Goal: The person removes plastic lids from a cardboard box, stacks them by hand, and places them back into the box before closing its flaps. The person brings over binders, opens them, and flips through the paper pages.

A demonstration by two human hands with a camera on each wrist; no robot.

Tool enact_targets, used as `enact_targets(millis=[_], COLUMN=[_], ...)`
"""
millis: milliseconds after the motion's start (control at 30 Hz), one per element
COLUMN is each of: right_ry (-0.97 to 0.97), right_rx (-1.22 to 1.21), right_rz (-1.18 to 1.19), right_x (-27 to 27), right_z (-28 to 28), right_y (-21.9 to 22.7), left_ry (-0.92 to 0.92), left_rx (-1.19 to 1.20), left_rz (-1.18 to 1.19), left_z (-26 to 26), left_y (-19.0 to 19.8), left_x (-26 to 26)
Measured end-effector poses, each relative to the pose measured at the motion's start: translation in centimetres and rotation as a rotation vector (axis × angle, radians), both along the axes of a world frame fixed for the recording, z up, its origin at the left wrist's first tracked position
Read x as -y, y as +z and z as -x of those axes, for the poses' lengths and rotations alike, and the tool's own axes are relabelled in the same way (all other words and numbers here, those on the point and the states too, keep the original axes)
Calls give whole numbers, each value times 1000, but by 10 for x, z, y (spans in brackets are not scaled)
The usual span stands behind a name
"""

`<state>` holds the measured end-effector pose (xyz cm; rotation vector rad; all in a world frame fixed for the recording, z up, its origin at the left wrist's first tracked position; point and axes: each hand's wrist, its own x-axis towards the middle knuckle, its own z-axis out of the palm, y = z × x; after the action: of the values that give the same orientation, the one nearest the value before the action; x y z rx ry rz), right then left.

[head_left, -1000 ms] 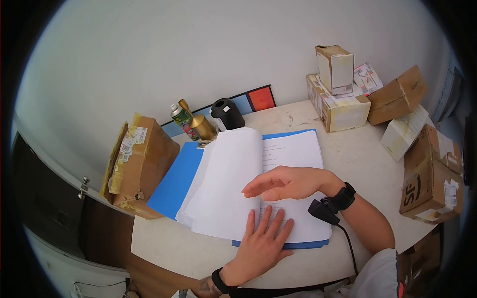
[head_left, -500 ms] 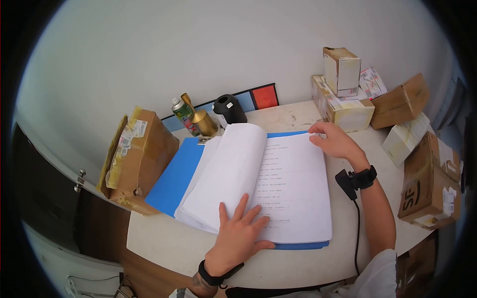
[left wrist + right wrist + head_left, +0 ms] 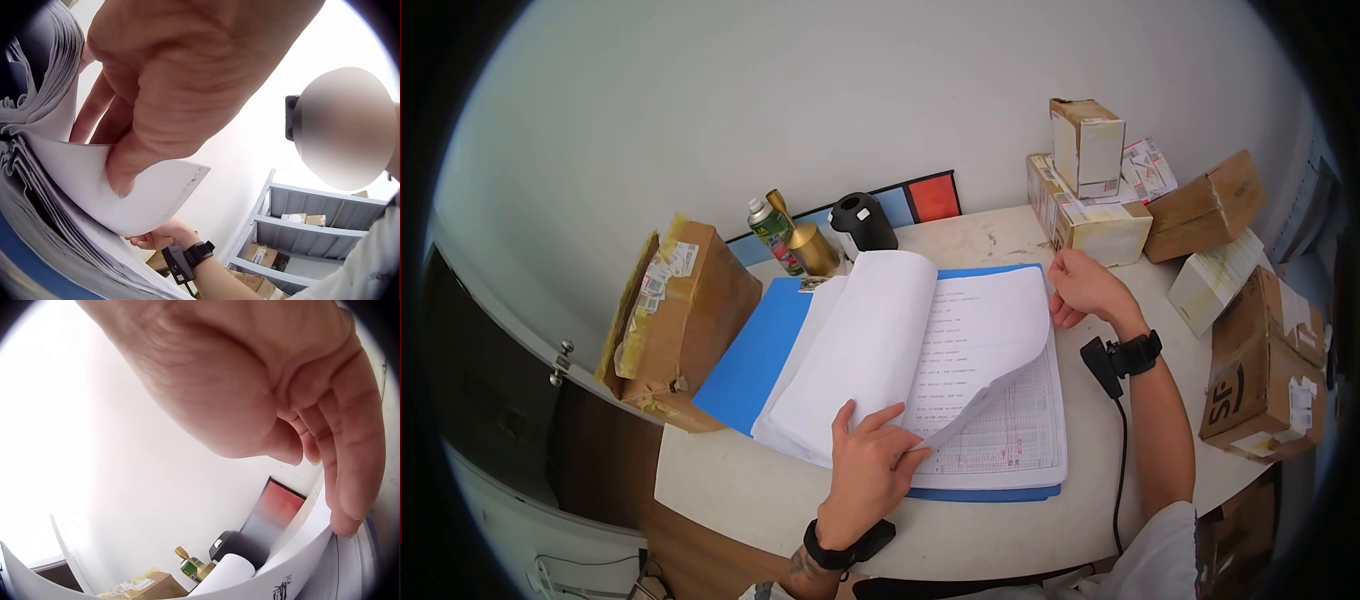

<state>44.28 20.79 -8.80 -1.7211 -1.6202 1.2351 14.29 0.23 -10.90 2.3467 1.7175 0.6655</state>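
A blue folder (image 3: 745,355) lies on the table with a thick stack of paper in it. Pages (image 3: 855,350) turned over to the left form a curved fold. My left hand (image 3: 868,465) pinches the lower part of a printed page (image 3: 980,335), whose right corner is lifted and bent. Its thumb (image 3: 125,175) presses on the sheet in the left wrist view. Below the lifted page shows a sheet (image 3: 1010,435) with a table grid and red marks. My right hand (image 3: 1090,285) is at the stack's upper right edge, fingers bent, fingertips right at the paper edge.
A cardboard box (image 3: 690,330) stands left of the folder. Behind it are a spray can (image 3: 772,240), a brass-coloured vessel (image 3: 812,248) and a black cylinder (image 3: 865,222). Several cardboard boxes (image 3: 1100,235) fill the table's right side. A cable (image 3: 1118,470) hangs from the right wrist camera.
My left hand moved left off the text, then took hold of the page and lifted its lower corner. My right hand moved up and right to the stack's upper edge.
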Motion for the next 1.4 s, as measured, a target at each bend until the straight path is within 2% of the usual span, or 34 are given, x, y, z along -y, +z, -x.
enact_targets(millis=[167,233,300,367,467,667,1000,1100,1200,1300,1333,1400], right_ry=[44,207,234,257,295,308,370,402,376,345,402,458], right_rx=[61,-106,-182,-259,-253,-241,-243,-298,-425,-460,-475,-496], right_rz=[56,177,209,240,230,210,195,219,253,304,308,311], right_x=[3,0,0,1,1,-3,-5,-9,-11,-16,-18,-17], right_z=[-5,-8,-6,-5,-5,-9,-11,-16,-22,-26,-28,-28], right_y=[7,4,0,-2,-5,-16,-15,-18,-18,-23,-24,-25], left_ry=[15,-6,-29,-157,-203,-175,-227,-186,-85,193,193,477], left_rx=[100,90,81,-29,-174,-260,-120,-141,-61,32,30,35], left_rz=[43,70,97,115,91,117,86,76,-16,-221,-221,-230], left_z=[5,7,6,3,1,-8,3,5,5,17,25,39], left_y=[-3,-1,4,12,7,10,4,-1,-2,3,3,2], left_x=[1,1,3,8,12,9,7,6,7,17,22,33])
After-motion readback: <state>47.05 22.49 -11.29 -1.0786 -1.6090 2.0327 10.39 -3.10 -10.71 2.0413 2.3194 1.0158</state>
